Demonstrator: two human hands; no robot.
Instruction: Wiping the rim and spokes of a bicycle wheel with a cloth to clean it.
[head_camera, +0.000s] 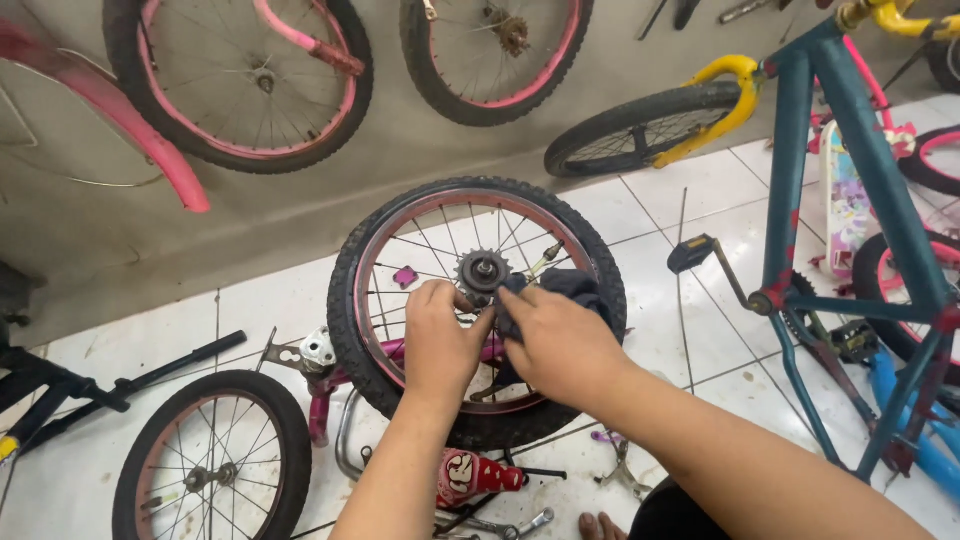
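The wheel (478, 310) under the hands has a black knobbly tyre, a pink rim and thin silver spokes, with a dark grey sprocket (484, 270) at its centre. The right hand (556, 340) grips a dark navy cloth (572, 290). A second wheel (212, 458) on the floor is black with a faded pink rim. The floor tiles (690, 200) are glossy white with dark grout lines. The upturned bike frame (800, 150) is teal with red patches, and the fork (715, 95) beside it is yellow. A pink mudguard (130, 125) hangs against the grey wall (420, 150).
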